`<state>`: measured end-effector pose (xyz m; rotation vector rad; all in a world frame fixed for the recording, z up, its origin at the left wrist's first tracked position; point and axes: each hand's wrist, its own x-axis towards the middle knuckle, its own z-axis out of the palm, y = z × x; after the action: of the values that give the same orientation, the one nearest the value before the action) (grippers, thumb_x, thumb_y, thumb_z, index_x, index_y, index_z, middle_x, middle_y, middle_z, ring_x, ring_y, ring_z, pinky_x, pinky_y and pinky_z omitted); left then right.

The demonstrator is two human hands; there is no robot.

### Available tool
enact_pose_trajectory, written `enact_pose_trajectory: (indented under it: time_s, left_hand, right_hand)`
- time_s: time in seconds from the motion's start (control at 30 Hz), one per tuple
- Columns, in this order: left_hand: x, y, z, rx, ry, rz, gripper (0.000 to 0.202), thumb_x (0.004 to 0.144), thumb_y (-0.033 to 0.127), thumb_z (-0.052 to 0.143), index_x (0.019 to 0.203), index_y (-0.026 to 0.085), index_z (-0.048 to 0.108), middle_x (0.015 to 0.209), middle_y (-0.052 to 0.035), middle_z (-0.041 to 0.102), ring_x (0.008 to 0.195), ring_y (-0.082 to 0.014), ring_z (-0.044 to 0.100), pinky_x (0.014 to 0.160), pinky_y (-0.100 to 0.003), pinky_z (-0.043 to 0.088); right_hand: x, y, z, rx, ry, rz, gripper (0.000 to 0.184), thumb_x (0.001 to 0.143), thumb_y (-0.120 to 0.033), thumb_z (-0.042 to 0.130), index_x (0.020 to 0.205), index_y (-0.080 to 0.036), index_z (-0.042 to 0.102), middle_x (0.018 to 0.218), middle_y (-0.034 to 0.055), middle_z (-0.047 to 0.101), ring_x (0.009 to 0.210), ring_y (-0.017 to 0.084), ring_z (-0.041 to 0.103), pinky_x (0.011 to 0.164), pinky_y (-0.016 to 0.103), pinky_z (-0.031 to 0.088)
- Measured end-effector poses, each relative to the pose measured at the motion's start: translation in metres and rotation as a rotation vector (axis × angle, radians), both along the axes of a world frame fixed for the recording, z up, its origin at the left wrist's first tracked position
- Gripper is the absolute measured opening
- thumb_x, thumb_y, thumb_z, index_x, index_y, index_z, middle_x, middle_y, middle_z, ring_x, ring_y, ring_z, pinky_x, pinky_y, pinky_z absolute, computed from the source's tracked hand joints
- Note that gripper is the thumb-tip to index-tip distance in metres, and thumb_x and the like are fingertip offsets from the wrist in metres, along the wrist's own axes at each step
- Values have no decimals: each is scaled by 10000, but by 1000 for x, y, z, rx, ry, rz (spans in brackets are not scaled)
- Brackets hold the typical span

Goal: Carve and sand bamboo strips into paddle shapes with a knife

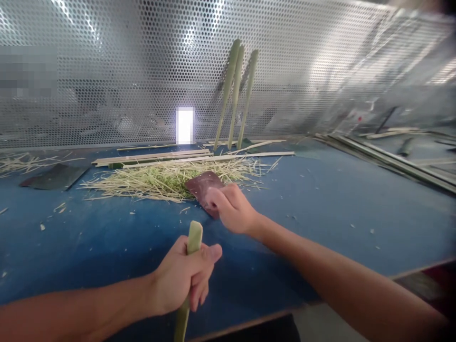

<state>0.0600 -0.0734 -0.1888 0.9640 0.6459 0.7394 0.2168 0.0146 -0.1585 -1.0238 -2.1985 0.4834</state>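
My left hand (183, 278) is wrapped round a pale green bamboo strip (194, 236) that stands almost upright over the front of the blue table (320, 209); its lower end runs out of view below. My right hand (231, 209) reaches forward and pinches a flat dark red scraper plate (203, 185) by its near edge. The plate lies at the front of a heap of thin green and yellow shavings (160, 180).
Three green bamboo strips (237, 90) lean against the perforated metal screen (124, 71) at the back. Flat pale strips (156, 156) lie behind the shavings. A dark plate (57, 176) sits at the left. More strips and metal rails (392, 161) lie at the right.
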Motion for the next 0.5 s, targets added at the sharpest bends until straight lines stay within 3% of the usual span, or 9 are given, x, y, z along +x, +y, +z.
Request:
enact_pose_trajectory:
  time_s: [0.1, 0.2, 0.5]
  left_hand:
    - [1, 2, -3, -11, 0, -6, 688, 755, 682, 639, 357, 221, 320, 252, 41, 335, 238, -57, 323, 414, -246, 346]
    - [2, 2, -4, -41, -5, -11, 689, 745, 680, 649, 352, 221, 317, 247, 40, 328, 233, -59, 324, 396, -242, 329]
    - [2, 1, -2, -64, -29, 1, 686, 741, 655, 663, 360, 216, 300, 243, 36, 329, 219, -57, 309, 379, -238, 313]
  right_hand:
    - [-7, -10, -1, -68, 13, 149, 477, 971, -330, 270, 510, -223, 331, 468, -25, 427, 459, 94, 364, 504, 267, 302]
    - [-11, -13, -1, -97, 11, 213, 508, 984, -328, 254, 509, -211, 392, 478, -13, 479, 460, 90, 400, 515, 260, 335]
    - [-17, -23, 2, 102, -67, 78, 489, 968, -284, 245, 505, -205, 379, 459, -5, 456, 437, 86, 380, 488, 264, 270]
